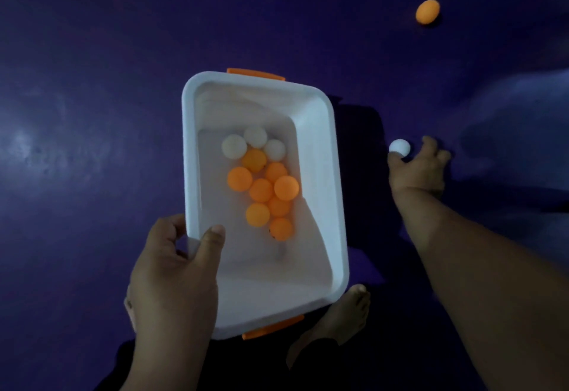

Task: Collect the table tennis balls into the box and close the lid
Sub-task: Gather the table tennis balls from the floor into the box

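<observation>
A white rectangular box (323,156) with orange clips at both short ends is held above the purple floor. Inside it lie several orange balls (239,178) and three white balls (234,145). My left hand (175,270) grips the box's near left rim, thumb inside the wall. My right hand (417,172) reaches down to the floor right of the box, its fingertips closing around a white ball (399,147). Another orange ball (427,11) lies alone on the floor at the far right. No lid is in view.
The floor is a glossy dark purple surface (92,82). My bare foot (341,316) stands just below the box's near right corner. A blurred pale shape (520,119) lies at the right edge.
</observation>
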`<state>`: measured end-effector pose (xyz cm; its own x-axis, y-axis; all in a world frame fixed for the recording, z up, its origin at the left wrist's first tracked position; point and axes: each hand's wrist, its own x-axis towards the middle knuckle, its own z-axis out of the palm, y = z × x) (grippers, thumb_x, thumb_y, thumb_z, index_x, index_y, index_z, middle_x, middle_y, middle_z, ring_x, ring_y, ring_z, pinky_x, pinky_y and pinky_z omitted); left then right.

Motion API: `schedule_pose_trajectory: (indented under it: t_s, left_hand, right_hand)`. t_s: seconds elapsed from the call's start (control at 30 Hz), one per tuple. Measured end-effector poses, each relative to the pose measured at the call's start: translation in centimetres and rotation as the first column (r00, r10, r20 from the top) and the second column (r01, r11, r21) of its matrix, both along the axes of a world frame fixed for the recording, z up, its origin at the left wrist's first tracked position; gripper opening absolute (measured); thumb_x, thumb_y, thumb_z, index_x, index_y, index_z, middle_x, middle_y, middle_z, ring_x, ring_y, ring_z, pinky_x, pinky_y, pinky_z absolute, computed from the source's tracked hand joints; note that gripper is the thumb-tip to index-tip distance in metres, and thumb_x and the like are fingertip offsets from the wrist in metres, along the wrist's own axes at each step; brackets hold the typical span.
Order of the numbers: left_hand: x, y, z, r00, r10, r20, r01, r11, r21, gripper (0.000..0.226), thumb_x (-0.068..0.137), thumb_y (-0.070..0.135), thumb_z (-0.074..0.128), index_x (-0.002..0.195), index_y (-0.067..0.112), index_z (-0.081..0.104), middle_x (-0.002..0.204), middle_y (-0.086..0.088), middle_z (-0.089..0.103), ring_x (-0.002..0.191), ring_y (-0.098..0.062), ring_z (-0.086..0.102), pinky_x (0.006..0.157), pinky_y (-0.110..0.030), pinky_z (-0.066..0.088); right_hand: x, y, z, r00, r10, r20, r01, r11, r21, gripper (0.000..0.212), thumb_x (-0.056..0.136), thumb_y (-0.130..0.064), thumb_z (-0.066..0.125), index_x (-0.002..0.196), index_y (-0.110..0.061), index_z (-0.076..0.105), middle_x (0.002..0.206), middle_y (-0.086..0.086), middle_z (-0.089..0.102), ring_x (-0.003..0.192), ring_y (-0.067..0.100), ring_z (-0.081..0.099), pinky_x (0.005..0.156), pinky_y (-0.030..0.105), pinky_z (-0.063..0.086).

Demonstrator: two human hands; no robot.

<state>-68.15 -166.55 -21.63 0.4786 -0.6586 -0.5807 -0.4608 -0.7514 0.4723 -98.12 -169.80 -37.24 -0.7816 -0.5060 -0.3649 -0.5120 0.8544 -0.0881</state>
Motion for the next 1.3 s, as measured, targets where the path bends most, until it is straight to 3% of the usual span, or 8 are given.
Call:
schedule_pose_trajectory:
  t_s: [0.13, 0.23, 0.43, 0.63, 0.77, 0.97, 1.1, 1.3]
  left_hand:
    - [0.0, -0.2, -0.2, 1.000, -0.012, -0.006, 0.012, 1.000, 0.008, 0.021, 0.072, 0.055, 0.061, 0.083, 0.038, 0.055, 0.060, 0.010, 0.062, 0.069, -0.021, 0.063, 0.072, -0.046, 0.053]
    - [0.0, -0.8, 0.0, 0.996, 0.015, -0.093, -0.015, 1.000, 0.003, 0.011, 0.084, 0.033, 0.066, 0.085, 0.030, 0.056, 0.063, 0.005, 0.060, 0.059, -0.006, 0.059, 0.051, -0.020, 0.044]
    - [0.3, -2.6, 2.2, 0.986, 0.043, -0.163, -0.043, 0.999, 0.003, 0.025, 0.086, 0.031, 0.064, 0.106, 0.018, 0.056, 0.075, 0.009, 0.057, 0.067, -0.004, 0.055, 0.053, -0.021, 0.039]
    - [0.5, -5.6, 8.8, 0.965, 0.015, -0.263, -0.013, 1.000, 0.011, 0.025, 0.086, 0.033, 0.063, 0.106, 0.021, 0.056, 0.080, 0.007, 0.060, 0.073, -0.009, 0.058, 0.053, -0.023, 0.042]
    - [1.7, -8.9, 14.5, 0.946, -0.042, -0.323, 0.038, 0.999, -0.019, 0.014, 0.086, 0.034, 0.062, 0.094, 0.028, 0.052, 0.075, 0.009, 0.059, 0.073, -0.010, 0.060, 0.059, -0.030, 0.049]
    - [2.8, -14.3, 20.8, 0.952, -0.115, -0.283, 0.091, 0.991, -0.095, 0.015, 0.087, 0.033, 0.060, 0.094, 0.023, 0.052, 0.078, 0.004, 0.061, 0.071, -0.011, 0.058, 0.052, -0.027, 0.040]
    - [1.0, -18.3, 22.0, 0.964, -0.106, -0.242, 0.080, 0.990, -0.116, 0.017, 0.085, 0.034, 0.060, 0.092, 0.021, 0.051, 0.073, 0.006, 0.057, 0.067, -0.008, 0.052, 0.051, -0.026, 0.036]
    - [-4.5, -23.7, 18.7, 0.981, -0.047, -0.190, 0.024, 0.992, -0.120, 0.012, 0.087, 0.028, 0.060, 0.095, 0.022, 0.052, 0.074, 0.008, 0.056, 0.068, -0.004, 0.052, 0.053, -0.025, 0.038]
  right_hand:
    - [0.1, -0.2, -0.5, 0.984, 0.139, 0.114, -0.150, 0.984, 0.099, 0.038, 0.092, -0.031, 0.056, 0.125, -0.014, 0.049, 0.130, 0.017, 0.045, 0.105, 0.040, 0.055, 0.078, 0.041, 0.045]
    - [2.4, -0.7, 0.9, 0.986, 0.090, 0.140, -0.059, 0.976, -0.209, 0.035, 0.086, -0.036, 0.061, 0.109, -0.010, 0.055, 0.115, 0.012, 0.057, 0.096, 0.030, 0.059, 0.071, 0.033, 0.046]
    - [10.6, -1.3, 13.0, 0.933, 0.139, 0.331, 0.154, 0.676, -0.720, 0.026, 0.084, -0.025, 0.062, 0.106, -0.017, 0.051, 0.099, -0.002, 0.059, 0.082, 0.008, 0.058, 0.069, 0.020, 0.051]
    - [16.4, -1.6, 22.9, 0.796, 0.442, 0.413, -0.103, 0.771, -0.628, 0.048, 0.082, -0.044, 0.053, 0.123, -0.019, 0.046, 0.105, -0.005, 0.050, 0.097, 0.005, 0.052, 0.082, 0.013, 0.044]
    - [18.0, -4.3, 28.9, 0.784, 0.376, 0.494, 0.021, 0.779, -0.627, 0.041, 0.087, -0.043, 0.039, 0.120, -0.019, 0.047, 0.120, -0.007, 0.048, 0.109, -0.004, 0.047, 0.087, 0.006, 0.038]
    - [16.2, -9.6, 34.4, 0.913, 0.090, 0.398, 0.252, 0.644, -0.722, 0.035, 0.089, -0.025, 0.042, 0.116, -0.006, 0.054, 0.118, 0.006, 0.055, 0.105, 0.019, 0.056, 0.088, 0.027, 0.048]
    - [11.8, -12.8, 33.8, 0.913, 0.016, 0.409, 0.319, 0.597, -0.736, 0.017, 0.085, -0.030, 0.043, 0.097, -0.031, 0.054, 0.107, -0.003, 0.057, 0.098, 0.018, 0.058, 0.084, 0.028, 0.047]
    - [1.6, -18.1, 26.8, 0.940, 0.076, 0.331, 0.113, 0.850, -0.515, 0.018, 0.093, -0.010, 0.047, 0.100, -0.015, 0.062, 0.102, 0.004, 0.061, 0.089, 0.014, 0.053, 0.073, 0.015, 0.040]
